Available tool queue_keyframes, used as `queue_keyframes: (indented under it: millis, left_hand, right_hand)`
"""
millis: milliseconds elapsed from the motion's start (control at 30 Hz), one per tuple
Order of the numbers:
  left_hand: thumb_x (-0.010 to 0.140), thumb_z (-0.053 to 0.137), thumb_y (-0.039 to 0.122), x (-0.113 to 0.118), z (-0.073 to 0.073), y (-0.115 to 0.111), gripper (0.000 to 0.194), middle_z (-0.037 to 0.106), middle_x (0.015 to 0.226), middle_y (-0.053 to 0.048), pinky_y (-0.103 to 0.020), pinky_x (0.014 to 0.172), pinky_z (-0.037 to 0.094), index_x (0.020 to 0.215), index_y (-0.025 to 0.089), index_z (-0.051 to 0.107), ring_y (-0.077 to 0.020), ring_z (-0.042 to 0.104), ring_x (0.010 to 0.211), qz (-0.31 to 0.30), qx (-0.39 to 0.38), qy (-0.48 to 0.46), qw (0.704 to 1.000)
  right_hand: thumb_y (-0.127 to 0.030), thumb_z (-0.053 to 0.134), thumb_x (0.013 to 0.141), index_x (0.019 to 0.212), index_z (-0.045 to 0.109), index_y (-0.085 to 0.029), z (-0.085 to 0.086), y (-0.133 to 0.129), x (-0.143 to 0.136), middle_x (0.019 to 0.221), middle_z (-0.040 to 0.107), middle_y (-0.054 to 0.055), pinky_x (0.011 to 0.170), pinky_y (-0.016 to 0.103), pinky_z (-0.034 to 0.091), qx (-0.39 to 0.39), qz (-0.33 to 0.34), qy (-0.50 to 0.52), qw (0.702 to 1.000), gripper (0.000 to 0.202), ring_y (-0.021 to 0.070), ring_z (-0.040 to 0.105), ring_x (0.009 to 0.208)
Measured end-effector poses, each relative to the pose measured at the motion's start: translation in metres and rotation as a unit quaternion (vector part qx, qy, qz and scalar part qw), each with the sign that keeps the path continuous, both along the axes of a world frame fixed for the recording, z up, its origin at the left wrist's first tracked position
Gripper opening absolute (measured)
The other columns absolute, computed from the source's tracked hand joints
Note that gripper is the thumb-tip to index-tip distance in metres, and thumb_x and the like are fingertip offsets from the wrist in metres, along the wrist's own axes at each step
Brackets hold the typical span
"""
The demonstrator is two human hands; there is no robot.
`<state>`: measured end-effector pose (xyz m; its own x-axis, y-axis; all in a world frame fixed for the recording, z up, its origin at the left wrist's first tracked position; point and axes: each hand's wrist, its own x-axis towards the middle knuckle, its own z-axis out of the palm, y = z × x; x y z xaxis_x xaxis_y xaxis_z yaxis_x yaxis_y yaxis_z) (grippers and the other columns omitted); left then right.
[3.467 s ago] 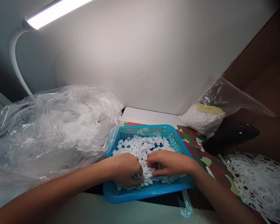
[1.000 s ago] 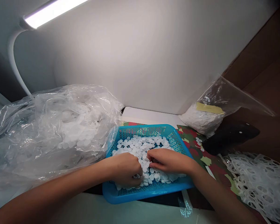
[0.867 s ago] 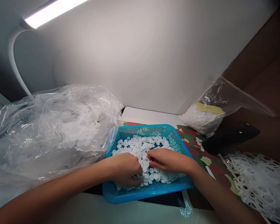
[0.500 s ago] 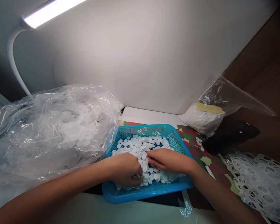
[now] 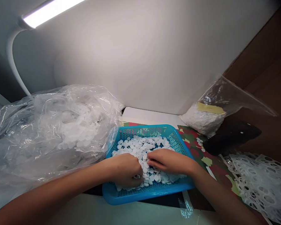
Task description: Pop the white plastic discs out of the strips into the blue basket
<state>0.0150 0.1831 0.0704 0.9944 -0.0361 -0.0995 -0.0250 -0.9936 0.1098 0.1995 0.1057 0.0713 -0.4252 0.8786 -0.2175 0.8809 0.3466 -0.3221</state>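
Small white discs (image 5: 140, 143) cover the bottom of a blue plastic basket (image 5: 131, 197) in front of me. Over its left half is my left hand (image 5: 126, 170), its fingers curled closed; bits of white disc show between thumb and fingers. From the right my right hand (image 5: 166, 161) reaches in, thumb and fingertips drawn together in a pinch just above the discs. What lies between those right fingertips is too small to make out. The two hands are close together but apart.
Left of the basket lies a big clear plastic bag (image 5: 79, 125) of white pieces. A labelled bag (image 5: 203, 118) stands back right, near a black object (image 5: 234, 137). White perforated sheets (image 5: 264, 187) lie right. A lamp (image 5: 51, 12) shines above.
Almost nothing differs. Both hands keep their places over the basket, with only a very slight shift in the right fingers.
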Motion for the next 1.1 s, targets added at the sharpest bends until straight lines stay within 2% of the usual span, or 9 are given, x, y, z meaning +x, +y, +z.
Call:
queue_keyframes:
  millis: [200,433,833,967,1100]
  left_hand:
    - [0.078,0.049,0.029,-0.0007,-0.0010,0.0002,0.028,0.056,0.045,-0.002,-0.026,0.038,0.022,0.055,0.017,0.062,-0.0106,0.041,0.035,0.001,-0.008,-0.012,1.000]
    - [0.079,0.048,0.030,0.0000,-0.0018,0.0008,0.029,0.056,0.045,-0.003,-0.026,0.038,0.017,0.056,0.018,0.062,-0.0110,0.041,0.035,-0.005,-0.003,-0.008,1.000]
    - [0.079,0.046,0.030,0.0004,0.0003,0.0004,0.029,0.058,0.048,-0.003,-0.027,0.039,0.018,0.059,0.019,0.064,-0.0122,0.041,0.036,-0.001,0.001,0.010,1.000]
    - [0.080,0.045,0.031,0.0004,-0.0013,0.0012,0.029,0.058,0.048,-0.003,-0.026,0.039,0.017,0.060,0.019,0.064,-0.0119,0.041,0.037,-0.003,0.001,0.008,1.000]
    - [0.080,0.045,0.031,0.0001,-0.0026,0.0020,0.030,0.058,0.048,-0.003,-0.027,0.039,0.018,0.060,0.019,0.064,-0.0123,0.041,0.037,-0.005,-0.003,0.005,1.000]
  right_hand:
    - [-0.035,0.028,0.093,0.073,0.048,-0.018,-0.0019,-0.0003,0.0003,0.069,0.055,0.002,0.054,0.023,0.027,0.003,-0.001,-0.009,1.000,0.033,0.0130,0.046,0.061]
    - [-0.035,0.029,0.093,0.073,0.049,-0.017,-0.0028,0.0001,0.0003,0.069,0.056,0.002,0.054,0.023,0.027,0.010,-0.002,-0.018,1.000,0.032,0.0128,0.045,0.061]
    - [-0.032,0.034,0.091,0.072,0.048,-0.017,-0.0027,0.0002,0.0019,0.069,0.055,0.001,0.052,0.023,0.026,0.007,0.009,-0.006,1.000,0.028,0.0119,0.045,0.060]
    - [-0.030,0.038,0.090,0.074,0.050,-0.017,-0.0036,0.0005,0.0028,0.070,0.055,0.002,0.053,0.022,0.028,0.010,0.010,0.013,1.000,0.024,0.0124,0.046,0.062]
    - [-0.023,0.043,0.087,0.082,0.051,-0.017,-0.0038,-0.0001,0.0033,0.082,0.056,0.003,0.057,0.022,0.034,0.020,0.008,0.049,0.999,0.011,0.0128,0.049,0.069]
